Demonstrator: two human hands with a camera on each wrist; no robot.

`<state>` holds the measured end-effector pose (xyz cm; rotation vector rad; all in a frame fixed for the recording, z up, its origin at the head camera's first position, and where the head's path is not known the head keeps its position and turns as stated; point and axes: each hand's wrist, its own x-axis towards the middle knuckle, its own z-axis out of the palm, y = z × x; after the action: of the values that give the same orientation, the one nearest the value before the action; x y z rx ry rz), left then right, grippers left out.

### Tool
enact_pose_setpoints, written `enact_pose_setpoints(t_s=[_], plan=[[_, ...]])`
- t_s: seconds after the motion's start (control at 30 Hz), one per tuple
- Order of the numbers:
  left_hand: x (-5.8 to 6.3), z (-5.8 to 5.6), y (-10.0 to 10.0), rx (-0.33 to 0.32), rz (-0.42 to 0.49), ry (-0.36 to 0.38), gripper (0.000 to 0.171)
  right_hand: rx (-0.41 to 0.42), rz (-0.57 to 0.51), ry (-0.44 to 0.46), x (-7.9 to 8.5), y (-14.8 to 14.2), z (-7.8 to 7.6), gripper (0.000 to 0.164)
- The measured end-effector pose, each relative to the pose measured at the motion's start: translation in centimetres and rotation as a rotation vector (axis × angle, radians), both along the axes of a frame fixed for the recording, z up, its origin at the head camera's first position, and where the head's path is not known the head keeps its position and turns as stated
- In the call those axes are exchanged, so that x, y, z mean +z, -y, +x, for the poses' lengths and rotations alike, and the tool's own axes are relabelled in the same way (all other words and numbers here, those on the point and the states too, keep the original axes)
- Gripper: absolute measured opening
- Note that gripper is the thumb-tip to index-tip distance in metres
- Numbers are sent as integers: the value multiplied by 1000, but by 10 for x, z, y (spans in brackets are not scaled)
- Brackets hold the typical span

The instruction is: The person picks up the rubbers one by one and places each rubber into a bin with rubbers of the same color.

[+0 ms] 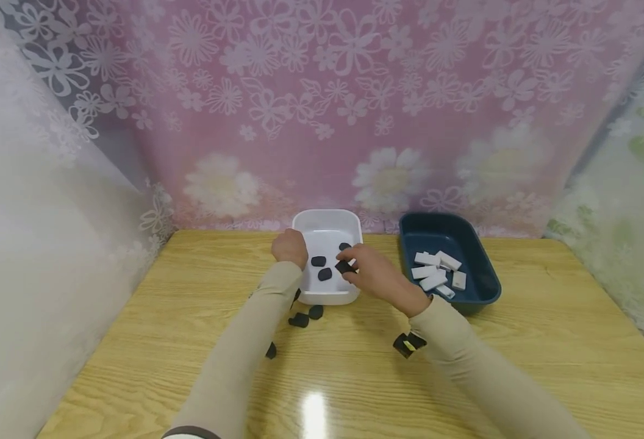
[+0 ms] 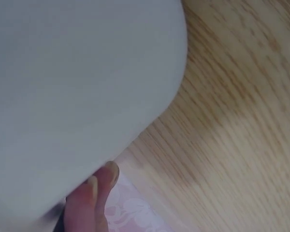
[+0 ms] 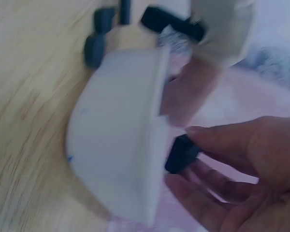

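A small black block [image 1: 346, 267] is pinched between thumb and fingers of my right hand [image 1: 378, 272], over the right side of the white bin [image 1: 326, 298]. In the right wrist view this block [image 3: 181, 153] sits close beside the bin's rim. My left hand [image 1: 291, 247] is at the bin's left rim, its fingers hidden in the head view. Its curled fingertips [image 2: 109, 173] show at the rim in the left wrist view, with something dark beside them; I cannot tell what they hold. Several black blocks [image 1: 324, 274] lie inside the white bin.
More black blocks [image 1: 299, 320] lie on the wooden table [image 1: 355, 378] in front of the white bin, partly behind my left arm. A dark blue bin [image 1: 483, 286] with several white blocks [image 1: 433, 280] stands to the right. Flowered cloth [image 1: 311, 122] hangs behind.
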<state>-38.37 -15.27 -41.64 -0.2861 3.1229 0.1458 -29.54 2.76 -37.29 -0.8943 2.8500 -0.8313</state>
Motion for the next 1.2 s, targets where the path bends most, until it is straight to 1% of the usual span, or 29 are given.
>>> enact_pose_setpoints(t_s=[0.07,0.13,0.27,0.3,0.37,0.43,0.5,0.53,0.6,0.7,0.9,0.93,1.07,1.13,1.2], plan=[[1,0,-1,5,-4,3,22,-10,-4,-18,-5,2,-14,31],[1,1,-3,5,-5,7,22,0,9,-44,-10,4,-27,30],[1,1,-8,-8,-11,9,22,16,73,-110,-16,7,-45,28],[1,2,-9,-16,-18,11,22,31,74,-144,-24,5,-54,28],[1,3,-12,-21,-25,7,22,22,106,-168,-28,5,-60,28],[1,3,-14,-25,-28,3,22,6,126,-169,-31,5,-64,28],[2,4,-15,-20,-24,0,22,-5,137,-168,-33,6,-68,28],[2,3,-15,-16,-20,-3,22,-23,156,-147,-27,8,-63,29],[2,3,-14,-12,-21,-3,22,-31,160,-141,-28,10,-64,29],[3,3,-13,-11,-28,1,23,-34,171,-137,-27,12,-64,30],[0,0,-8,-11,-26,7,23,-44,164,-81,-29,14,-64,33],[0,0,-7,-7,-24,6,23,-41,153,-84,-30,14,-64,32],[-2,-4,-2,13,-23,7,23,-47,93,-173,-31,13,-67,29],[-2,-5,0,18,-20,7,23,-78,59,-202,-31,12,-70,30],[-3,-5,2,19,-15,13,23,-131,36,-197,-32,10,-74,36]])
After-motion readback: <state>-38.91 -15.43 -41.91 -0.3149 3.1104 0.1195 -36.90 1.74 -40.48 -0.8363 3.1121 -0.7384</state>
